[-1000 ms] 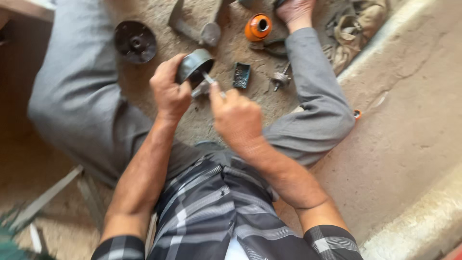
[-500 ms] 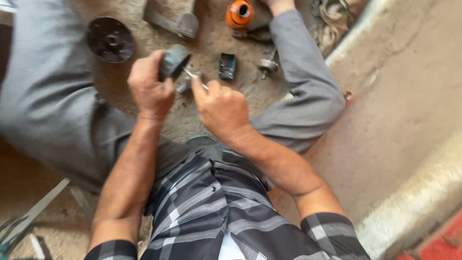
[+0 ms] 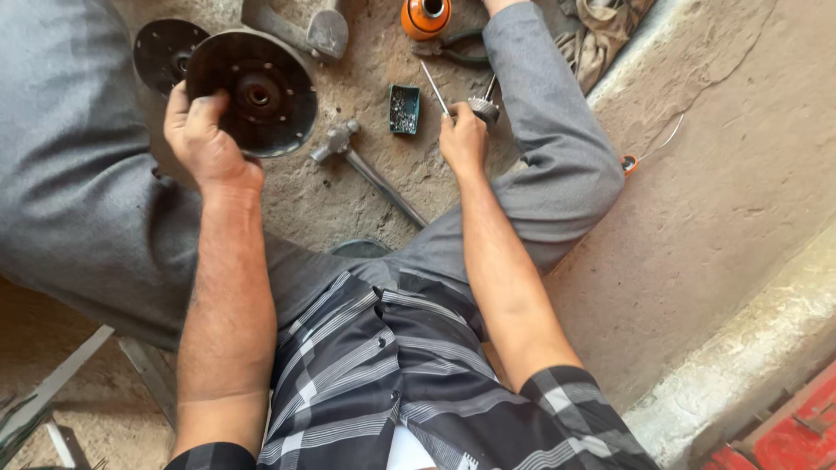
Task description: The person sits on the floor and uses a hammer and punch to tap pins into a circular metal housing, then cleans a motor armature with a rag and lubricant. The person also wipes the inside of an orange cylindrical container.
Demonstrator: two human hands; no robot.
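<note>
I sit on a dusty concrete floor with my legs spread in grey trousers. My left hand (image 3: 205, 139) grips the edge of a dark round metal disc (image 3: 254, 91) with a central hub and holes round its rim, held tilted above the floor. My right hand (image 3: 462, 139) is closed on a thin metal rod-like tool (image 3: 434, 87) that points up and left, beside a small toothed metal part (image 3: 483, 109). A hammer (image 3: 366, 170) lies on the floor between my hands.
A second dark disc (image 3: 165, 54) lies behind the held one. A small green tray of tiny parts (image 3: 404, 109), an orange can (image 3: 425, 16), pliers (image 3: 457, 54) and a grey metal piece (image 3: 324, 30) lie ahead. A raised concrete kerb (image 3: 740, 365) runs on the right.
My hands have parted. The left now holds a large disc at the left instead of the small dark part; the right moved rightward to the floor with the thin tool.
</note>
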